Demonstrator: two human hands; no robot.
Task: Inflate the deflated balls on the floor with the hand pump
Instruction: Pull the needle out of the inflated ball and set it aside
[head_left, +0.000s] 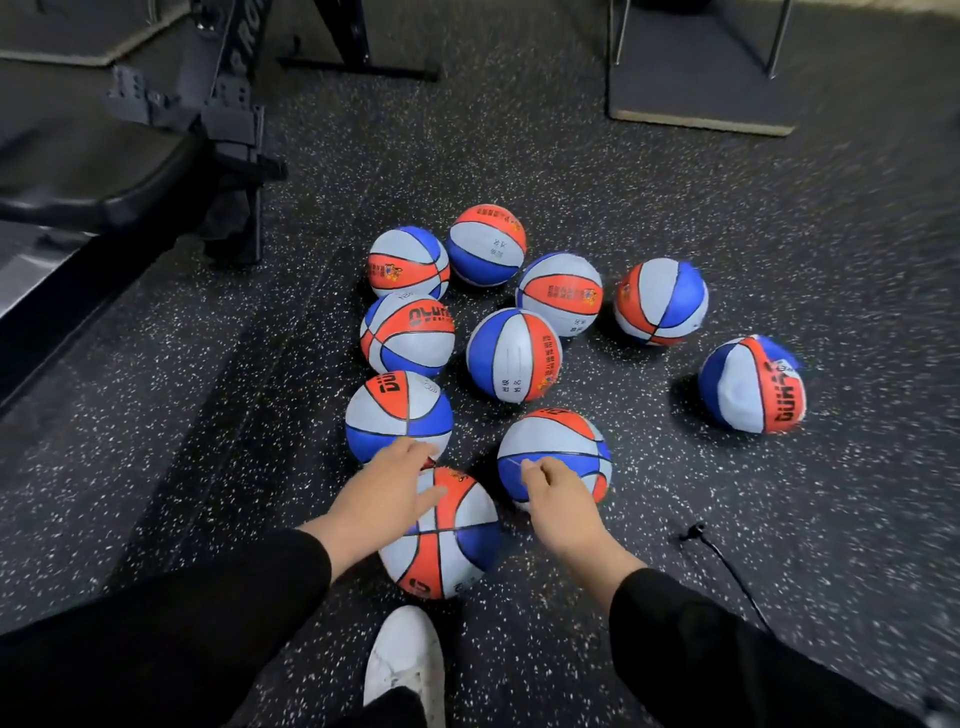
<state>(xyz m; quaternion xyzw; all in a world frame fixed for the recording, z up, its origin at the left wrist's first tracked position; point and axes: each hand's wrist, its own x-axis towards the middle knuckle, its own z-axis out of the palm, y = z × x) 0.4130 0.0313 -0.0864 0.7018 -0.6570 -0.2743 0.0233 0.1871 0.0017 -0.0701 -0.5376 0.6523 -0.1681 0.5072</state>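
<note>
A: Where are the task balls?

B: Nine small red, white and blue panelled rubber balls lie clustered on the black speckled rubber floor (675, 218). The nearest ball (452, 540) sits just beyond a white shoe (408, 660). Two more are right behind it: the left one (397, 410) and the right one (553, 441). A far-right ball (750, 387) lies apart and looks dented, so likely low on air.

A: Hands?

B: Left hand (384, 491) reaches over the nearest ball, fingers (415, 449) fairly straight, tips near the ball behind. Can't tell whether it touches, and it isn't gripping anything. Right hand (558, 501) is over the right ball, fingers curled under. Motion blur, so can't tell whether it pinches something or holds nothing.

A: Pump?

B: No pump body seen. A thin black cord or hose (727, 566) lies on the floor to the right. Could belong to it, not sure.

A: Handling?

B: My guess: light, soft, squashy when flat, with grippy pebbled skin, so not slippery. Round ones roll easily. Best to cup one from above with a spread palm, or steady it between both hands, and turn it until the valve faces up. Black gym bench frame (228, 135) stands at the upper left.
</note>
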